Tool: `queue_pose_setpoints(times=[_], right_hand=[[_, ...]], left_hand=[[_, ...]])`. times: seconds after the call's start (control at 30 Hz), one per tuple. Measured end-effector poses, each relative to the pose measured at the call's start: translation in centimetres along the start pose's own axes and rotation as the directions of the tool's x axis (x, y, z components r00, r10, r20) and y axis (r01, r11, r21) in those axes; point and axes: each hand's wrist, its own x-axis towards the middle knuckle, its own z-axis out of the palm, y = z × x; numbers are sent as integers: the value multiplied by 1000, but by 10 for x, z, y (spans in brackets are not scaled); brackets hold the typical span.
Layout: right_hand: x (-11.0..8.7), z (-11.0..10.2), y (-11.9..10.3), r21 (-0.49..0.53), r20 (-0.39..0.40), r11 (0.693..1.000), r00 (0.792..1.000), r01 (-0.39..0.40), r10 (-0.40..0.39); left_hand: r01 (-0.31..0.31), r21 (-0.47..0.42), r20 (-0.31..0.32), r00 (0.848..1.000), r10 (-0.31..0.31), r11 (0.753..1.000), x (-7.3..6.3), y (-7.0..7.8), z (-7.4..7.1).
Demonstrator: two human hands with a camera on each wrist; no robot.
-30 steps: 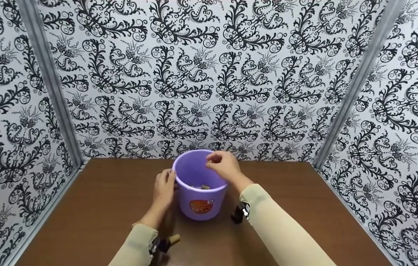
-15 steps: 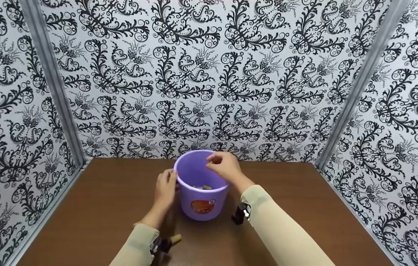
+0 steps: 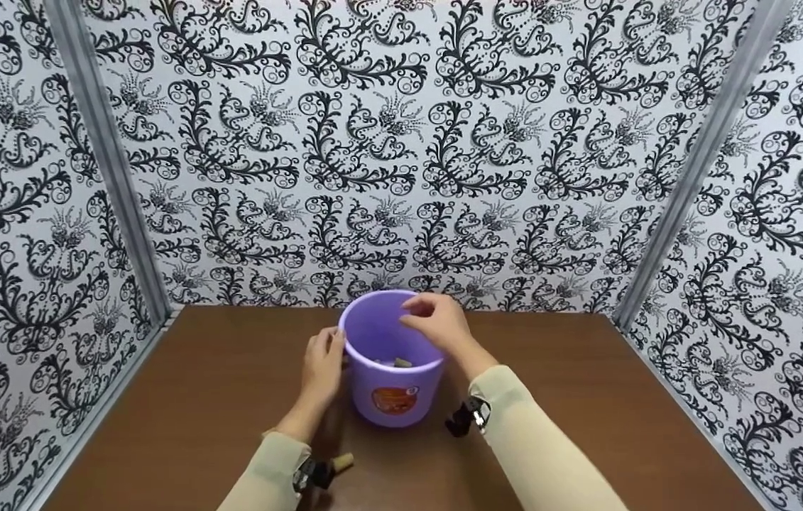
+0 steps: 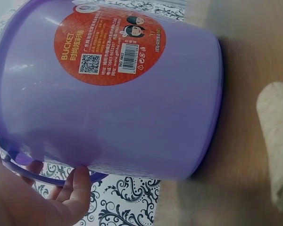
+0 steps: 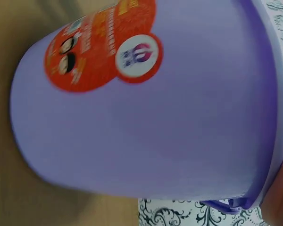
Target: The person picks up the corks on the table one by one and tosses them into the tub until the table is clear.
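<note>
A purple bucket (image 3: 364, 387) with an orange label stands upright on the brown table. Several small tan pieces (image 3: 402, 363) lie at its bottom. My left hand (image 3: 321, 363) holds the bucket's left side at the rim; in the left wrist view its curled fingers (image 4: 79, 190) reach past the purple handle (image 4: 42, 178) to the wall. Over the right rim hangs my right hand (image 3: 444, 325), thumb and forefinger bent toward each other above the bucket's mouth, with nothing visible between them. A tan, rough, cork-like stub (image 3: 342, 463) lies on the table by my left wrist.
Brown tabletop (image 3: 245, 383) surrounds the bucket. White panels with black scrollwork (image 3: 387, 156) close off the back and both sides, joined by grey metal posts (image 3: 699, 163). A black wrist camera (image 3: 468, 415) is strapped to each forearm.
The whole head view has shifted slightly. Both hands keep their places on and over the bucket, and the bucket and the tan stub have not visibly moved on the table.
</note>
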Motion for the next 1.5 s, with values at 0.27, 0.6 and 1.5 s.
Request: queue_pose_setpoints(times=[0.27,0.6,1.5], right_hand=[[-4,-5,8,114,-2,993,1000,8,-8],[-11,7,11,174,-79,981,994,88,-75],[-85,31,-9,-96,-481,766,644,635,-595]], left_hand=[[10,-9,7,1000,-10,1000,-1,3,4],[14,4,-18,1000,-14,1000,-7,-4,-6],[44,-10,-12,999,-44,999,2,2,-1]])
